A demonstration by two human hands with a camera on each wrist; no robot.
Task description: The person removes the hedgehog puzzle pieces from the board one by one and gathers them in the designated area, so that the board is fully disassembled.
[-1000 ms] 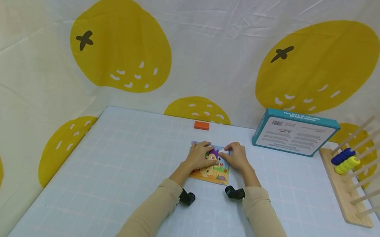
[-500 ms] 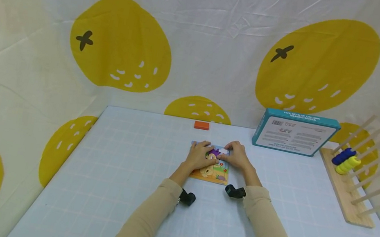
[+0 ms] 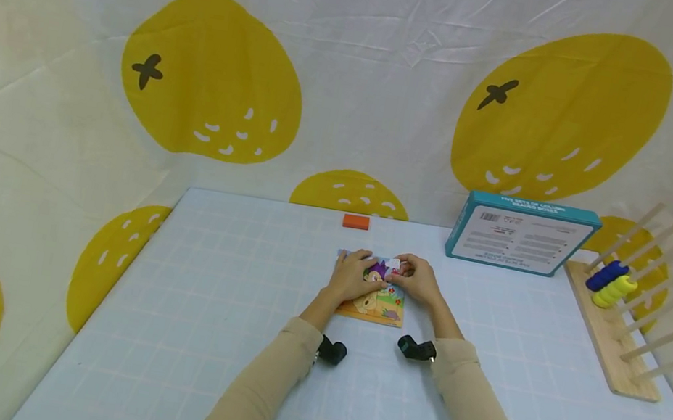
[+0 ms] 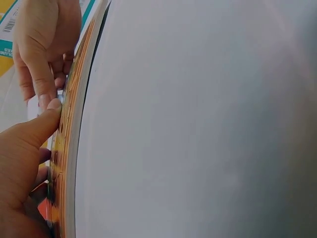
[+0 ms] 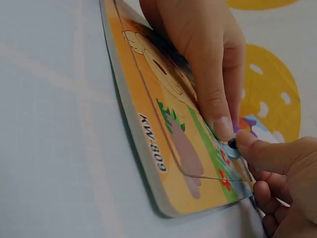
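The puzzle board [image 3: 367, 315] lay flat near the middle of the table [image 3: 232, 282], one puzzle piece [image 3: 393, 263] tipped up at its far right corner. The right hand [image 3: 422, 280] pinched that piece, its grip nearly closed; the left hand [image 3: 354, 275] rested loosely over the board, gripping nothing clearly visible. The piece could slip if the pinch slackened, or jam if twisted against its neighbours; the board might slide if pressed lightly. An orange block [image 3: 356, 222] sat beyond, a box [image 3: 519, 243] far right.
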